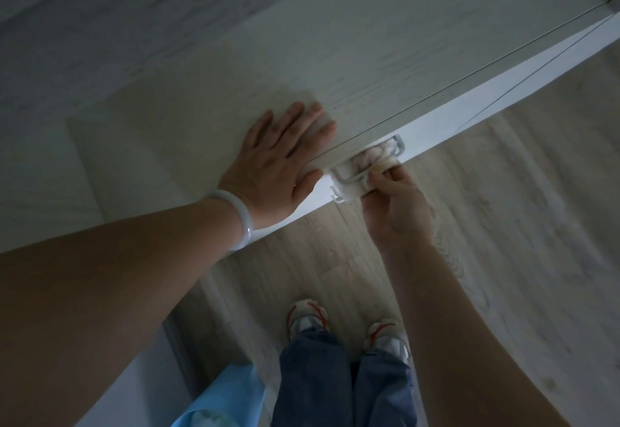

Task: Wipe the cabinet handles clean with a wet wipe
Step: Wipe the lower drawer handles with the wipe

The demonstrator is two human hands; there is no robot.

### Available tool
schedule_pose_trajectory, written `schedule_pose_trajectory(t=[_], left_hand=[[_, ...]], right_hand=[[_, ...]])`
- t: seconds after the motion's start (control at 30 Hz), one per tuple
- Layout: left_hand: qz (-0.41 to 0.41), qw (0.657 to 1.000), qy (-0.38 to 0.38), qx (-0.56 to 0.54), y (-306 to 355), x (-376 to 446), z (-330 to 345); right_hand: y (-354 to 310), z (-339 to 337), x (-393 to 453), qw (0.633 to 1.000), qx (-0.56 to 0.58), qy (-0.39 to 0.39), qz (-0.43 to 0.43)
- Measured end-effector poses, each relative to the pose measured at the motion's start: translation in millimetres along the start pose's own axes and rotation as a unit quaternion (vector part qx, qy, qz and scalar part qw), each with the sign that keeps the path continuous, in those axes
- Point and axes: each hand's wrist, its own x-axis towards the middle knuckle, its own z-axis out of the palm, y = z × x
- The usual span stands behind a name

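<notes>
Left hand (280,161) lies flat, fingers released, on the cabinet top (235,57); right hand (396,205) fingers grasp the wet wipe (369,161) around the handle (355,178)

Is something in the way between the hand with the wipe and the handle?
No. The right hand already presses the wet wipe onto the cabinet handle, with nothing visible between them. The left hand lies flat on the cabinet top, beside the handle.

cabinet top (235,57): bare beyond left hand (278,161) | handle (365,171): gap filled by fingers (372,154)
</notes>
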Motion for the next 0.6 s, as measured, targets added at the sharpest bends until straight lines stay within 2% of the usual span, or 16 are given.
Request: schedule_pose_trajectory(t=[0.07, 0.17, 0.4, 0.6], left_hand=[[0.001, 1.000, 0.002, -0.003, 0, 0, 0], [0.000, 1.000, -0.001, 0.001, 0, 0, 0], [0.001, 1.000, -0.004, -0.004, -2, -1, -1], [0.000, 1.000, -0.002, -0.008, 0, 0, -1]], right_hand=[[-5, -2, 0, 1.000, 0.014, -0.003, -0.005], [16, 8, -17, 0.998, -0.056, -0.031, 0.005], [7, 1, 2, 0.998, -0.027, 0.042, 0.023], [22, -4, -2, 0.997, -0.076, -0.021, 0.013]])
